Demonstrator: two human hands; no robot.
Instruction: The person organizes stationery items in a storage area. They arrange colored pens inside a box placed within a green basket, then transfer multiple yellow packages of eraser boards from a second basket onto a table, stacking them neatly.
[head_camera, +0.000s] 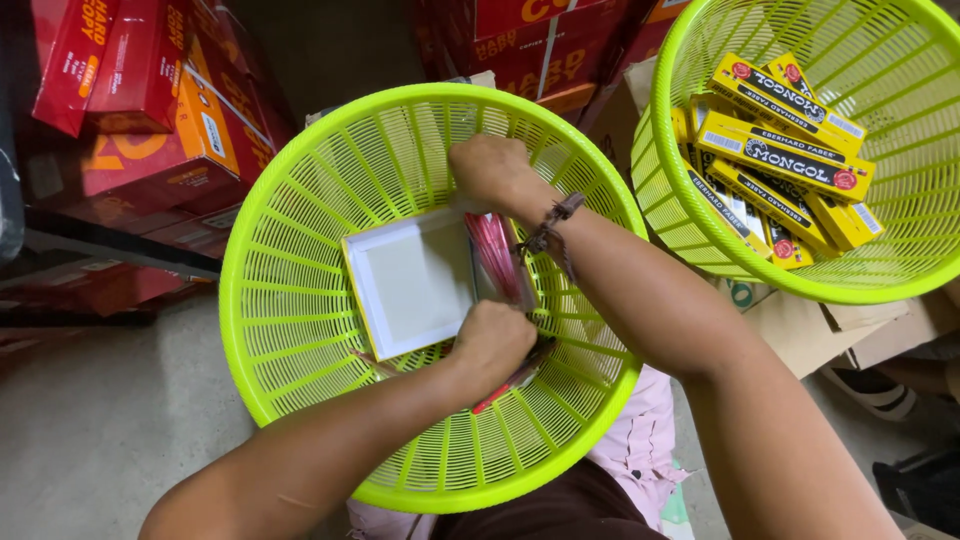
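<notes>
A lime-green plastic basket (290, 300) rests on my lap. Inside it lies an open white box tray with a yellow rim (410, 280), empty in its visible part. To the tray's right sits a bundle of red pencils in clear wrap (497, 255). My right hand (490, 170) grips the far end of that bundle at the tray's top corner. My left hand (492, 342) grips its near end at the tray's lower corner. A braided cord is tied around my right wrist.
A second lime-green basket (900, 250) at the upper right holds several yellow pencil boxes (785, 150). Red paper-ream cartons (150, 100) are stacked at the upper left and behind. Brown cardboard lies under the right basket. Grey floor shows at the lower left.
</notes>
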